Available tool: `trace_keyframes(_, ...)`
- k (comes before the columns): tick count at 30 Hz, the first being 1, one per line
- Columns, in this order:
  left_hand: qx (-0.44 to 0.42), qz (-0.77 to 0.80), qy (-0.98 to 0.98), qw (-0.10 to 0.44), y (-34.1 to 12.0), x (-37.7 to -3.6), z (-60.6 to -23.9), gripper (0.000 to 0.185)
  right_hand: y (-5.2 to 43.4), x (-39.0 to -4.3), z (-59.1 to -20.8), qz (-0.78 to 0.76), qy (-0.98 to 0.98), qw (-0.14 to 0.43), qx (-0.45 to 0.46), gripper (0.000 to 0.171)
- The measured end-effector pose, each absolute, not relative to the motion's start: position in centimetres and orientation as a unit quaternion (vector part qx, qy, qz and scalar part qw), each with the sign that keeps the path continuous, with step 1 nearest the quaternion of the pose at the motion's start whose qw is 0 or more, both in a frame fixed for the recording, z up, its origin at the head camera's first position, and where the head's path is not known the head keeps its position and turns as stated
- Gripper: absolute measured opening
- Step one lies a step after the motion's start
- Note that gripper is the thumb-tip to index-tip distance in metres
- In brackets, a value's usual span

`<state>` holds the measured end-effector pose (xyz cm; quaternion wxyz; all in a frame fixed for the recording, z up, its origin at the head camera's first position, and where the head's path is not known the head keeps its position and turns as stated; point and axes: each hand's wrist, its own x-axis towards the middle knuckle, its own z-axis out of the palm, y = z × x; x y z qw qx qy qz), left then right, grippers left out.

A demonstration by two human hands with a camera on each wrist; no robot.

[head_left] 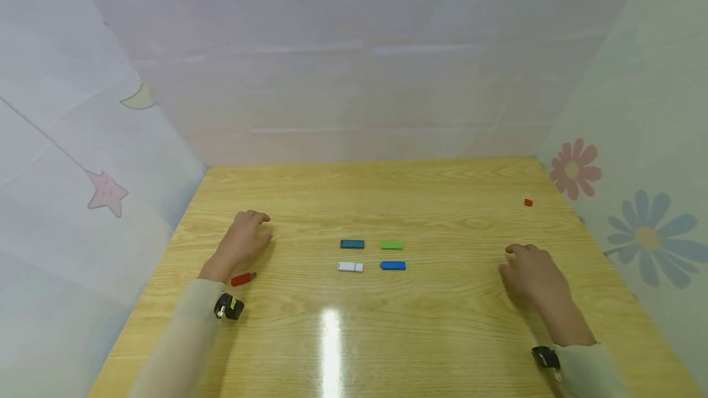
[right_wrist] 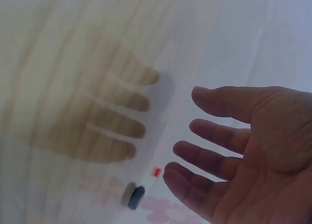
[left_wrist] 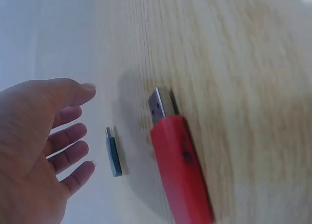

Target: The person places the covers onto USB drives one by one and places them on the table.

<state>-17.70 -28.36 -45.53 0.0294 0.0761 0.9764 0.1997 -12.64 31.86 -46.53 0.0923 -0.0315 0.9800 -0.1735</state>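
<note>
My left hand point(head_left: 246, 237) lies open, palm down, on the left part of the wooden table point(head_left: 442, 324) and holds nothing. Just behind its wrist lies a red USB stick point(head_left: 243, 279) with its metal plug bare; the left wrist view shows this red stick point(left_wrist: 180, 160) close beside the spread fingers point(left_wrist: 73, 136). At the table's right, my right hand point(head_left: 532, 270) is also open and holds nothing, its fingers point(right_wrist: 214, 136) spread above the surface. A small red cap point(head_left: 528, 202) lies far right, beyond that hand, and shows as a red cap point(right_wrist: 156, 172) in the right wrist view.
In the middle of the table lie a teal stick point(head_left: 352, 244), a green stick point(head_left: 391, 245), a white stick point(head_left: 350, 266) and a blue stick point(head_left: 393, 265), in two rows. Pale patterned walls close off the table's left, back and right.
</note>
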Motion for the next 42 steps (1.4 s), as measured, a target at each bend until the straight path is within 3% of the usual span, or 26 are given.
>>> trace_keyframes(18, 0.062, 0.186, 0.98, 0.046, -30.9, -19.5, -45.9, 0.048, 36.2, -11.1, -46.5, -0.176, 0.978, 0.109, 0.011, 0.066)
trace_keyframes(29, 0.06, 0.174, 0.982, 0.052, -30.8, -19.6, -45.9, 0.046, 37.2, -11.3, -46.7, -0.167, 0.979, 0.118, 0.014, 0.06)
trace_keyframes(42, 0.06, 0.152, 0.986, 0.043, -31.0, -20.0, -46.4, 0.037, 37.7, -12.1, -46.3, -0.174, 0.975, 0.139, 0.0, 0.036)
